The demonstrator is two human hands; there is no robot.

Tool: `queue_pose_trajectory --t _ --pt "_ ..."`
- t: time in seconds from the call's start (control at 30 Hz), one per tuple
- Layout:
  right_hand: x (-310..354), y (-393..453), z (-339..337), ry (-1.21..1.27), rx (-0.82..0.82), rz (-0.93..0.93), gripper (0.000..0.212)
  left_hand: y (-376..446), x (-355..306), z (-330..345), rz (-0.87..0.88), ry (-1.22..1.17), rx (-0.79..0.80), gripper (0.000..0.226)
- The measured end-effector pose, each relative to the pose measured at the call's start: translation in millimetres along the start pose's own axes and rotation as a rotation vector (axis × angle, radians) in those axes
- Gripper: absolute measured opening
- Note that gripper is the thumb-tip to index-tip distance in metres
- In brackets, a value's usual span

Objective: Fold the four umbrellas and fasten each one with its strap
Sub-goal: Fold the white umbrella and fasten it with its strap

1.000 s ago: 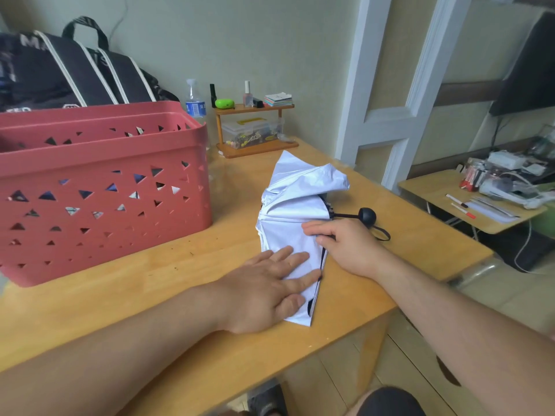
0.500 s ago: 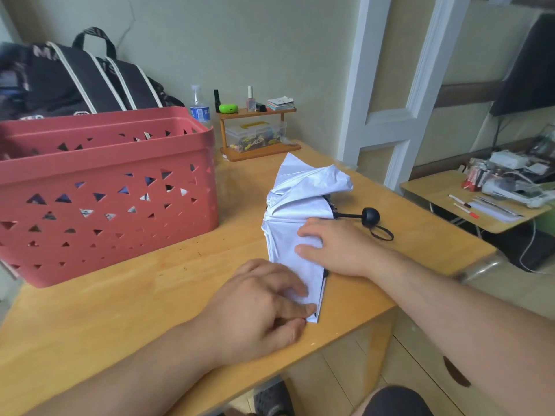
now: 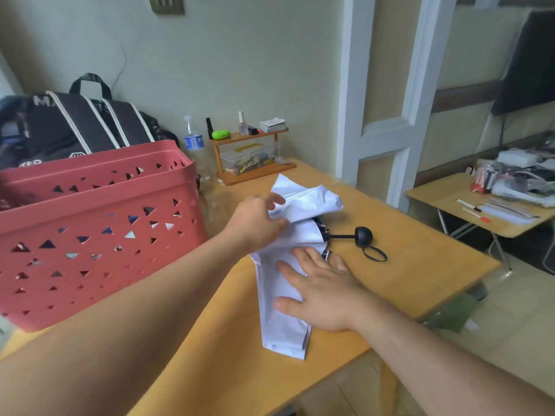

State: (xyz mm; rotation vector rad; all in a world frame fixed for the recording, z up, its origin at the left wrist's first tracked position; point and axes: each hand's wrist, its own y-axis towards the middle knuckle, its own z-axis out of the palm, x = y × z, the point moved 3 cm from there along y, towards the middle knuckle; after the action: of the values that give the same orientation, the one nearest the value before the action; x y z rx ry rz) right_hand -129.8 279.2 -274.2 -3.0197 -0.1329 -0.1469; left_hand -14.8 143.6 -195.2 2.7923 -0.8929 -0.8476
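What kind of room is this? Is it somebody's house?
Probably a room in a home, maybe a bedroom or study. A wooden table stands by the wall with a small shelf of nail polish and little odds and ends, a black bag sits behind a red basket, and white door frames are nearby.

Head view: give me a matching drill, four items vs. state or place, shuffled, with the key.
Things:
1. left hand
2. right hand
3. umbrella handle
4. red basket

States or places:
A. stands on the table's left side
B. lies flat, fingers straight, pressing the folded near part of the white umbrella
C. black knob with a wrist loop, resting on the table to the right of the canopy
D. grips the loose far fabric

Pairs: 1-D, 2-B, 3-C, 4-A
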Motion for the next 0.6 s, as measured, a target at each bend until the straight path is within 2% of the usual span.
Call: queue_pose_trajectory --t 0.07,0.1,0.17,0.23,0.3,0.37,0.43,0.47,0.53,0.6 --pt "-0.3 0.7 0.7 -0.006 -0.025 -0.007 0.082 14.7 -12.8 17.7 0.057 0.182 0.083 0.067" --pt "-0.5 1.7 1.7 -0.010 -0.027 -0.007 0.083 20.3 -16.9 24.9 0.086 0.242 0.087 0.069" --pt "-1.3 3.1 3.8 -0.012 -0.030 -0.006 0.084 29.4 -17.8 29.3 0.094 0.258 -0.006 0.055" --pt "-2.0 4.1 4.5 -0.005 -0.031 -0.005 0.085 32.9 -8.1 23.6 -0.003 0.117 -0.152 0.040" --pt "-2.1 3.9 4.5 0.006 -0.021 -0.003 0.085 32.3 6.0 16.5 -0.182 -0.167 -0.258 0.021" --pt "-2.0 3.8 4.7 0.011 -0.010 -0.003 0.084 28.1 18.3 12.1 -0.360 -0.535 -0.350 0.025" --pt "-1.6 3.9 4.8 0.010 -0.008 -0.004 0.084 21.6 26.0 10.5 -0.486 -0.910 -0.352 0.024" --pt "-1.5 3.8 4.6 0.012 -0.010 -0.002 0.084 18.2 28.3 10.6 -0.490 -1.026 -0.316 0.019" --pt "-1.0 3.1 4.4 0.017 -0.009 0.006 0.085 11.0 35.9 16.2 -0.388 -1.023 -0.205 0.017" --pt "-0.7 2.7 4.0 0.018 -0.010 0.017 0.086 1.6 43.4 26.2 -0.256 -0.839 -0.135 0.015"
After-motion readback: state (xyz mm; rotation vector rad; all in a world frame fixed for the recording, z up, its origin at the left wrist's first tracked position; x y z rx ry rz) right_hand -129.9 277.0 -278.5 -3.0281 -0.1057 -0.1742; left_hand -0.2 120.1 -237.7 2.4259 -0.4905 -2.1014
